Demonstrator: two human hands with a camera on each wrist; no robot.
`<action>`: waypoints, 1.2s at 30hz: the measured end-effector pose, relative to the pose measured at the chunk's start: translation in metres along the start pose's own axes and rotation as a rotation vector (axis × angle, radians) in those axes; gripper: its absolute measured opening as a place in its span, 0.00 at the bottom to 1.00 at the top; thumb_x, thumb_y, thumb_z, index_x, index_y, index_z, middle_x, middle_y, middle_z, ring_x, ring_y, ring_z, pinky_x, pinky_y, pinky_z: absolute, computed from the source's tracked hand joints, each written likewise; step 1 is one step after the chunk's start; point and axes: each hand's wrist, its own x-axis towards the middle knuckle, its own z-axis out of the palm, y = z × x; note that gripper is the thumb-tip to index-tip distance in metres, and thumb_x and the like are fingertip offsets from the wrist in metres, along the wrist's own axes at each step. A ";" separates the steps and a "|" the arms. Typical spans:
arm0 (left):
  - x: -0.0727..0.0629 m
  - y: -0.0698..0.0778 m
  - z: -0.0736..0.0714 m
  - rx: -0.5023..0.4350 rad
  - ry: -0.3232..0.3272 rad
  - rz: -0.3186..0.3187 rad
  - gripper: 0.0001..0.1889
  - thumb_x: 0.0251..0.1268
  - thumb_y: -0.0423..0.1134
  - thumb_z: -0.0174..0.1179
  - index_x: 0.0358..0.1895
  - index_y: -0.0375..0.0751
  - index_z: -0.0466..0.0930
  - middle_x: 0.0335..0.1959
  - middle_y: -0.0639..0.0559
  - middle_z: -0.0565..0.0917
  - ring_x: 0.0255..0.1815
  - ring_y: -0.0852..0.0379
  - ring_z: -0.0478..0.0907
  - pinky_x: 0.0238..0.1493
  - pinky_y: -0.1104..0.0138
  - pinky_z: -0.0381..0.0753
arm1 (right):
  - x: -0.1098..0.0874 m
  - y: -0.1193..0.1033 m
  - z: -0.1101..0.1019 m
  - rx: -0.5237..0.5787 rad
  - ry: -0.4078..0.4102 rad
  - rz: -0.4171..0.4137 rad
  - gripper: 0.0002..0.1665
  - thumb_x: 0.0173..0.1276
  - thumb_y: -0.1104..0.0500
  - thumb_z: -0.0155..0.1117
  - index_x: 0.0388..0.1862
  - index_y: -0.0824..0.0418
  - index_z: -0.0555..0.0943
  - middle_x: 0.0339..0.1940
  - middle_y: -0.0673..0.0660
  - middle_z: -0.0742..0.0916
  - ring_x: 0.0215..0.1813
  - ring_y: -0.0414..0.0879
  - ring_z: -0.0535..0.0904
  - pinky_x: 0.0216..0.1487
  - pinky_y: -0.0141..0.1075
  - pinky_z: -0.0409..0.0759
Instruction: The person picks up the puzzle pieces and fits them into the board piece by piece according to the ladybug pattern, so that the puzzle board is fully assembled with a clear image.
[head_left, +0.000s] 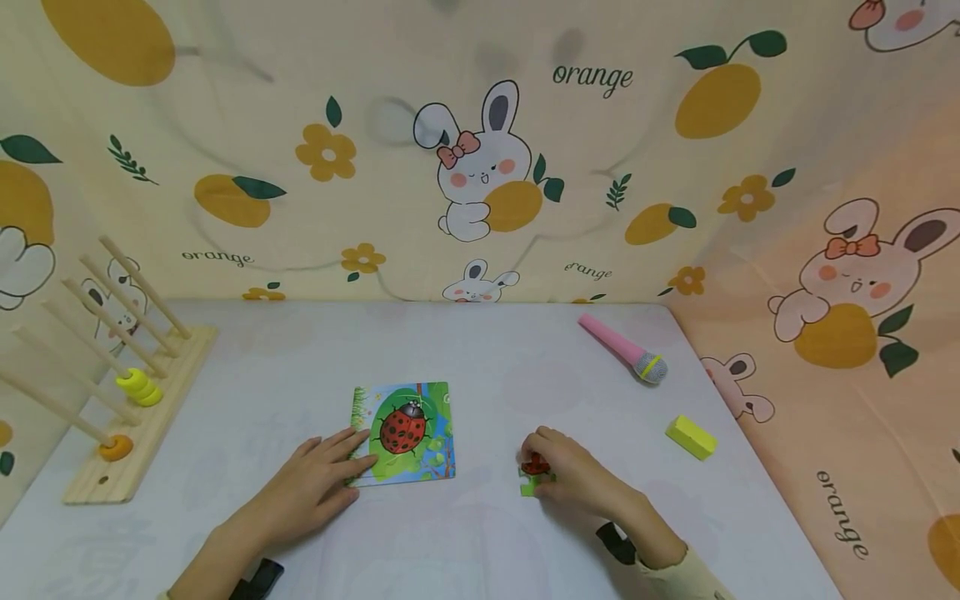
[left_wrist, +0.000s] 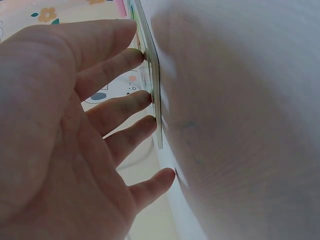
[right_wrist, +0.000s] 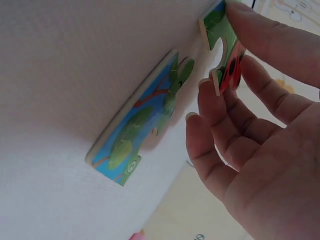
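A square ladybug picture board lies flat on the white table. My left hand rests at its left edge, with fairly straight, spread fingers; in the left wrist view, several fingertips touch the board's edge. To the right, my right hand pinches a green and red puzzle piece between thumb and fingers. A second puzzle piece, blue and green with notched edges, lies on the table beside that hand in the right wrist view. In the head view the right hand hides it.
A wooden peg stand with yellow and orange rings occupies the left side. At the back right lies a pink toy microphone, and nearer, a yellow-green block. Printed cloth hangs behind the table and along its right side.
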 end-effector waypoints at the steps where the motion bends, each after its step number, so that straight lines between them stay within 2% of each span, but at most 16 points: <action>1: 0.000 0.000 0.000 0.003 0.002 0.003 0.22 0.65 0.42 0.65 0.62 0.45 0.81 0.71 0.42 0.71 0.73 0.39 0.65 0.62 0.34 0.64 | 0.000 0.000 0.000 0.014 -0.003 0.002 0.26 0.51 0.70 0.79 0.46 0.58 0.77 0.43 0.47 0.80 0.47 0.43 0.76 0.50 0.42 0.79; 4: 0.000 0.000 0.000 0.001 0.006 0.006 0.22 0.65 0.42 0.66 0.62 0.45 0.81 0.71 0.42 0.71 0.72 0.39 0.65 0.62 0.34 0.64 | 0.002 -0.001 -0.002 0.070 -0.025 0.011 0.24 0.52 0.72 0.77 0.44 0.58 0.77 0.40 0.47 0.81 0.43 0.42 0.76 0.46 0.39 0.78; 7: 0.000 -0.001 0.000 0.008 0.009 0.007 0.22 0.65 0.42 0.66 0.62 0.45 0.81 0.71 0.42 0.71 0.72 0.40 0.65 0.62 0.35 0.65 | 0.003 -0.002 -0.004 0.115 -0.056 0.010 0.20 0.54 0.75 0.73 0.38 0.56 0.78 0.33 0.45 0.80 0.38 0.39 0.74 0.40 0.34 0.77; 13: 0.001 0.000 -0.001 0.006 -0.002 -0.003 0.23 0.64 0.42 0.66 0.63 0.44 0.81 0.71 0.41 0.71 0.72 0.39 0.65 0.62 0.34 0.64 | 0.017 -0.008 -0.004 0.139 -0.072 -0.060 0.16 0.59 0.76 0.68 0.32 0.56 0.78 0.29 0.44 0.80 0.34 0.35 0.74 0.38 0.31 0.76; 20: 0.001 0.001 -0.002 0.006 -0.026 -0.008 0.23 0.65 0.42 0.66 0.63 0.44 0.80 0.72 0.41 0.70 0.73 0.38 0.64 0.62 0.34 0.65 | 0.057 -0.031 0.001 0.132 -0.084 -0.147 0.10 0.63 0.74 0.66 0.34 0.60 0.79 0.33 0.50 0.85 0.38 0.37 0.78 0.42 0.31 0.80; 26: 0.001 0.000 -0.001 0.014 -0.029 -0.008 0.23 0.65 0.42 0.65 0.64 0.45 0.80 0.71 0.41 0.71 0.73 0.39 0.64 0.62 0.35 0.65 | 0.096 -0.056 0.007 0.123 -0.113 -0.170 0.07 0.66 0.72 0.65 0.38 0.62 0.84 0.37 0.53 0.88 0.41 0.38 0.82 0.45 0.29 0.80; 31: 0.002 0.000 0.000 0.007 -0.052 -0.026 0.23 0.66 0.43 0.65 0.64 0.47 0.80 0.72 0.43 0.70 0.74 0.40 0.63 0.63 0.35 0.64 | 0.118 -0.072 0.018 0.082 -0.138 -0.178 0.05 0.64 0.68 0.70 0.37 0.60 0.85 0.35 0.50 0.89 0.38 0.35 0.82 0.41 0.26 0.78; 36: 0.002 0.000 0.000 0.004 -0.050 -0.024 0.23 0.66 0.44 0.65 0.64 0.47 0.80 0.73 0.43 0.69 0.74 0.41 0.63 0.63 0.35 0.64 | 0.130 -0.086 0.030 0.016 -0.137 -0.169 0.05 0.62 0.63 0.74 0.35 0.56 0.85 0.32 0.45 0.87 0.33 0.32 0.78 0.35 0.24 0.75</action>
